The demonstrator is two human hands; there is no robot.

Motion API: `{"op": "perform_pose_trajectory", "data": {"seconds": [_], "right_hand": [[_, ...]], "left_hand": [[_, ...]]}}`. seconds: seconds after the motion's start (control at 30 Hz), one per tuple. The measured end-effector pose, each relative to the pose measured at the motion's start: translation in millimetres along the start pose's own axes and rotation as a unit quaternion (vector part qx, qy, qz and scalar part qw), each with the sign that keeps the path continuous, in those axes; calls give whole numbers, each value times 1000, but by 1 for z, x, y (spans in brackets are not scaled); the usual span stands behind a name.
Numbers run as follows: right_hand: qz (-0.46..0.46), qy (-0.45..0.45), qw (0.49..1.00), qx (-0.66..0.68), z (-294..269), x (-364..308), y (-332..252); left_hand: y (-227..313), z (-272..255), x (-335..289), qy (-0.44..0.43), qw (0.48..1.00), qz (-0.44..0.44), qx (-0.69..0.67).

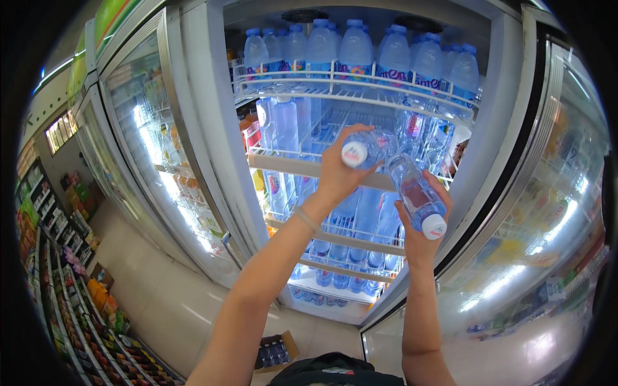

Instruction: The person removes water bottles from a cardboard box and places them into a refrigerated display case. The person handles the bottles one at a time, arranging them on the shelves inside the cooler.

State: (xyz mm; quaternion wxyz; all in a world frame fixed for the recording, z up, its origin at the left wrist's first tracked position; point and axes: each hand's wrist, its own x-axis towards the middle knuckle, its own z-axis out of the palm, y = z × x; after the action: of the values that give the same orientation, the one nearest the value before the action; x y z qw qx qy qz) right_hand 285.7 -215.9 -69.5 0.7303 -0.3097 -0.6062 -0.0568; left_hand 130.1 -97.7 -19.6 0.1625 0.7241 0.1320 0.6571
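In front of the open fridge, my left hand (336,175) is closed around a clear water bottle (378,145). This bottle is tipped, and its white cap points toward me. Lower and to the right, my right hand (420,248) grips a second water bottle (412,191) from below and from the side. It slants away from me with its white cap at the near end. The far ends of the two bottles come close together; I cannot tell whether they touch. Behind them, on the middle wire shelf (373,104), stand clear bottles (415,125) at the right and square-sided bottles (280,122) at the left.
Blue-capped bottles (354,48) line the top shelf behind a white wire rail. Lower shelves hold more bottles (341,257). An open glass door (515,212) is at my right, a closed one (167,141) at my left. An open carton (290,344) of bottles sits on the floor.
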Motion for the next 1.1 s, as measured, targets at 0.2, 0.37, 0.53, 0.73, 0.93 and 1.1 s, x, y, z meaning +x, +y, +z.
{"op": "perform_pose_trajectory", "data": {"seconds": [0.2, 0.37, 0.53, 0.73, 0.93, 1.1], "right_hand": [[-37, -1, 997, -63, -9, 15, 26], [5, -30, 995, -95, 17, 39, 32], [73, -59, 967, -237, 37, 72, 49], [68, -133, 889, -434, 56, 100, 71], [118, -152, 860, -473, 61, 113, 85], [144, -140, 864, -461, 67, 119, 94]], "left_hand": [[-61, 41, 40, -83, 976, -162, 121], [-88, 45, 71, -156, 940, -176, 247], [-143, 57, 97, -203, 918, -169, 297], [-194, 55, 130, -303, 888, -65, 339], [-151, 64, 132, -324, 874, -324, 158], [-135, 41, 125, -272, 880, -389, 2]]}}
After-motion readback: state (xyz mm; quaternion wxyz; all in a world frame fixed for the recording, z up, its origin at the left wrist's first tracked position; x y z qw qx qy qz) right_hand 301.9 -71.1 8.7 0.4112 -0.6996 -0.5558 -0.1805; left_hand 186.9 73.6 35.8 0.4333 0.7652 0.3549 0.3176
